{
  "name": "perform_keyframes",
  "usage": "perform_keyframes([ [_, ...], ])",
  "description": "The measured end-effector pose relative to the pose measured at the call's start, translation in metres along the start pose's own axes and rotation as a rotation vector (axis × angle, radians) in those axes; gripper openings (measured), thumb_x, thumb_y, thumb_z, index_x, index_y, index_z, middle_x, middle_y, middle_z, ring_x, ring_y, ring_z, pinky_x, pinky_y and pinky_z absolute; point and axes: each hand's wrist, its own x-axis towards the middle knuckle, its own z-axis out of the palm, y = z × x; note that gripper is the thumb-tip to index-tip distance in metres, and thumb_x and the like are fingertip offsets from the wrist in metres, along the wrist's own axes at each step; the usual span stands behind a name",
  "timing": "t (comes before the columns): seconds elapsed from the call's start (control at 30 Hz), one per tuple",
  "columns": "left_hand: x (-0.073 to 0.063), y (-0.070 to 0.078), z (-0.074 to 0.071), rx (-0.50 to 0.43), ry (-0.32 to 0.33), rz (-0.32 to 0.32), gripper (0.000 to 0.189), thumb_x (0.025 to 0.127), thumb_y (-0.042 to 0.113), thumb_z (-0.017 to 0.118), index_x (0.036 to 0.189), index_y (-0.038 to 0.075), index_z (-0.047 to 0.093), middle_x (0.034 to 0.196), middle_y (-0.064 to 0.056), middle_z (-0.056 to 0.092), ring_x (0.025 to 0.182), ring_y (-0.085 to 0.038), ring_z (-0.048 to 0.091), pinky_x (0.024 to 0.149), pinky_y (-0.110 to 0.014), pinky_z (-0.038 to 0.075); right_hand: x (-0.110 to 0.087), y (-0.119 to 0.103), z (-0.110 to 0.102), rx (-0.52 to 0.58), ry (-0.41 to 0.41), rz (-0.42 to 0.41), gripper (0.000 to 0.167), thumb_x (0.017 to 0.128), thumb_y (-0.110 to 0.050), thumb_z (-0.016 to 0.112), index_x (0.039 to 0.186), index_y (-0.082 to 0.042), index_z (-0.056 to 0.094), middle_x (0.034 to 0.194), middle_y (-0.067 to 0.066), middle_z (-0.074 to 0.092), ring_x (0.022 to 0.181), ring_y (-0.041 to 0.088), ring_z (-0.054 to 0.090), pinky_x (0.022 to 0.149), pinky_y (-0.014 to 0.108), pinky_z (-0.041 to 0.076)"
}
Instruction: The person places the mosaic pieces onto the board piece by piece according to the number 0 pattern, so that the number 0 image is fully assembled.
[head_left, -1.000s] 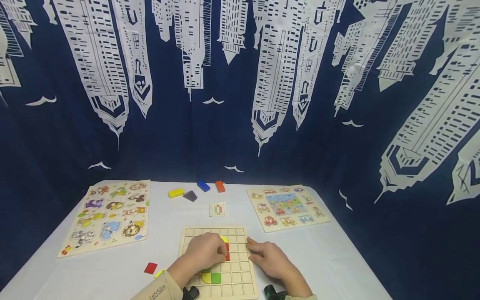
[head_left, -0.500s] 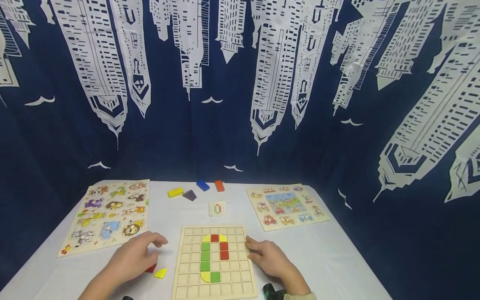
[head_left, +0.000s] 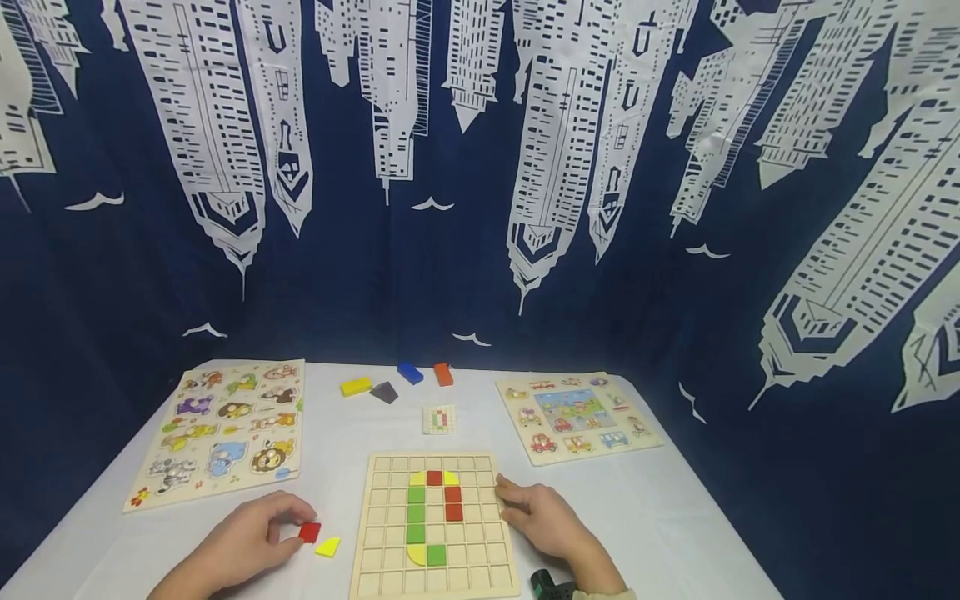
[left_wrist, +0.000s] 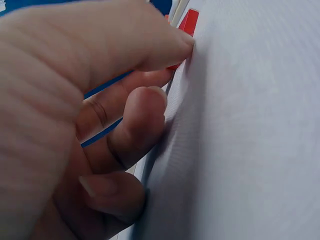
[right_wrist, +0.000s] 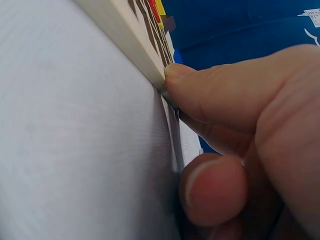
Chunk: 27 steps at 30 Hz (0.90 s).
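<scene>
At the left of the head view my left hand (head_left: 246,537) pinches a red square tile (head_left: 310,532) between thumb and forefinger, low over the white cloth. The left wrist view shows the red tile (left_wrist: 189,22) beyond the thumb tip, the other fingers bent beneath. A yellow quarter-round tile (head_left: 327,547) lies just right of it. The wooden grid board (head_left: 480,575) bears a rounded outline of green tiles (head_left: 416,512), red tiles (head_left: 453,503) and yellow corner tiles. My right hand (head_left: 546,521) rests against the board's right edge, thumb touching the wooden edge (right_wrist: 135,45).
Behind the board lies a small pattern card (head_left: 439,419). Farther back are a yellow block (head_left: 356,387), a dark block (head_left: 385,392), a blue block (head_left: 410,372) and an orange block (head_left: 443,374). An animal puzzle (head_left: 225,433) stands left, a vehicle puzzle (head_left: 577,417) right.
My left hand has left the board and moved left and down to the loose tiles, where it has taken hold of the red square tile. My right hand stays at the board's edge.
</scene>
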Motion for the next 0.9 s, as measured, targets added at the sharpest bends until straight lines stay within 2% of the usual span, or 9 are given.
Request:
perform_keyframes([
  [0.2, 0.002, -0.001, -0.001, -0.03, 0.012, -0.018, 0.026, 0.08, 0.025, 0.088, 0.102, 0.026, 0.074, 0.099, 0.007, 0.072, 0.057, -0.012, 0.049, 0.052, -0.025, 0.041, 0.0, 0.0, 0.0, 0.006, 0.004, -0.006, 0.041, 0.095, -0.022, 0.071, 0.134, -0.01, 0.068, 0.151, 0.005, 0.055, 0.142, 0.032, 0.05, 0.113, 0.056, 0.038],
  [0.4, 0.001, -0.001, 0.0, -0.018, 0.036, -0.015, 0.026, 0.078, 0.024, 0.089, 0.101, 0.025, 0.075, 0.099, 0.007, 0.073, 0.057, -0.012, 0.048, 0.053, -0.024, 0.041, 0.0, 0.0, 0.001, 0.007, 0.002, -0.007, 0.041, 0.095, -0.022, 0.071, 0.134, -0.01, 0.068, 0.151, 0.004, 0.055, 0.142, 0.031, 0.05, 0.113, 0.056, 0.038],
  [0.63, 0.001, -0.001, 0.003, -0.007, 0.076, -0.04, 0.027, 0.077, 0.021, 0.089, 0.1, 0.025, 0.075, 0.099, 0.008, 0.073, 0.057, -0.012, 0.048, 0.053, -0.023, 0.04, 0.001, 0.0, 0.002, 0.013, -0.001, -0.004, 0.041, 0.094, -0.022, 0.071, 0.133, -0.01, 0.069, 0.151, 0.004, 0.055, 0.142, 0.032, 0.05, 0.113, 0.057, 0.037],
  [0.77, 0.002, 0.004, 0.008, -0.01, 0.089, -0.015, 0.027, 0.077, 0.025, 0.09, 0.1, 0.027, 0.075, 0.098, 0.01, 0.073, 0.058, -0.01, 0.048, 0.053, -0.023, 0.041, 0.001, 0.0, 0.001, 0.008, -0.001, -0.003, 0.041, 0.094, -0.022, 0.071, 0.133, -0.01, 0.069, 0.151, 0.004, 0.055, 0.142, 0.032, 0.051, 0.113, 0.057, 0.038],
  [0.9, 0.002, 0.021, 0.014, -0.03, 0.093, 0.045, 0.025, 0.078, 0.029, 0.089, 0.099, 0.03, 0.075, 0.096, 0.012, 0.071, 0.055, -0.008, 0.048, 0.052, -0.023, 0.041, 0.0, -0.001, 0.0, 0.005, 0.001, -0.004, 0.041, 0.094, -0.022, 0.072, 0.133, -0.01, 0.069, 0.15, 0.005, 0.056, 0.141, 0.034, 0.051, 0.112, 0.058, 0.038],
])
